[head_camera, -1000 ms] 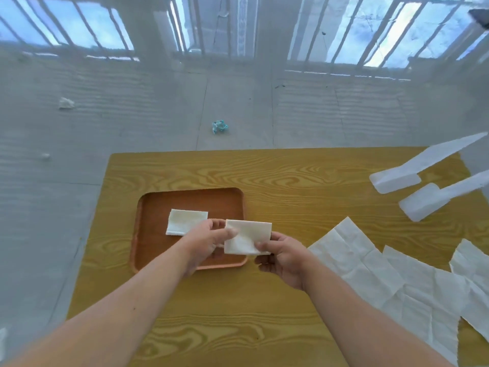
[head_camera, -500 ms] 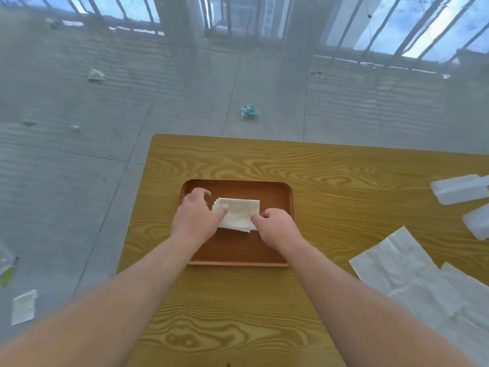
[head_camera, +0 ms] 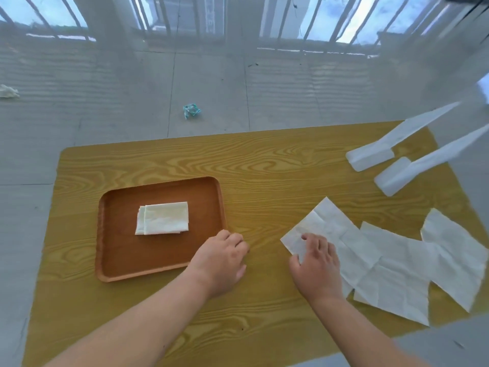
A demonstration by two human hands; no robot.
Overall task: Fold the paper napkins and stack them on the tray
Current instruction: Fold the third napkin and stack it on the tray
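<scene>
A brown tray (head_camera: pixel 124 260) lies on the left of the wooden table (head_camera: pixel 264 168). Two folded white napkins (head_camera: pixel 162 218) are stacked on it, the upper one shifted slightly right. My left hand (head_camera: pixel 223 258) rests on the table just off the tray's near right corner, fingers loosely curled and holding nothing. My right hand (head_camera: pixel 316 266) lies flat on the near left corner of an unfolded napkin (head_camera: pixel 325 223). Two more unfolded napkins (head_camera: pixel 397 268) (head_camera: pixel 455 258) lie overlapping to its right.
Two white plastic feet (head_camera: pixel 370 157) (head_camera: pixel 394 178) of a stand sit at the table's far right. Beyond the table, the grey floor has a crumpled teal scrap (head_camera: pixel 191 110) and a white scrap (head_camera: pixel 8 91). The table's near edge is close below my arms.
Both hands let go of the folded napkin, now stacked on the tray. My left hand drew back to the tray's corner; my right hand moved right onto an unfolded napkin.
</scene>
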